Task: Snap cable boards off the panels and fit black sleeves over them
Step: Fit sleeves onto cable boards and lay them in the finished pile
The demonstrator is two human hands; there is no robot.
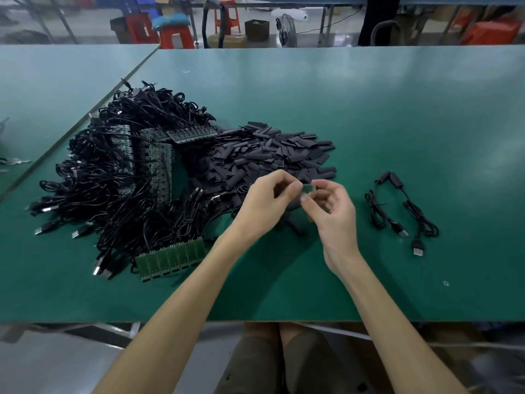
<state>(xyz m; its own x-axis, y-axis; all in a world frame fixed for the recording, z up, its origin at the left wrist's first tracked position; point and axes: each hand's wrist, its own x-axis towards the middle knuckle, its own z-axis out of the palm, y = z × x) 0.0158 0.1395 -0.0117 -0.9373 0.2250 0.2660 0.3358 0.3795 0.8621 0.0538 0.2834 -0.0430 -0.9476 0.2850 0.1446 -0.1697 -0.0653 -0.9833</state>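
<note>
The green worktop (397, 109) carries a heap of black sleeves (272, 155) just beyond your hands. Your left hand (264, 204) and right hand (336, 214) each pinch one end of a small green cable board (308, 189), held between the fingers (292, 187) above the surface. Grip it by the edges and keep it level. Whether a sleeve is started, I cannot tell.

Electronics assembly workshop: long green-matted desk (397, 123) heaped with cabled circuit-board panels (170, 258) and cut black sleeves (272, 155); behind, plastic stools (176, 36), cartons (256, 28) and floor fan (287, 29) on bare factory floor.
</note>
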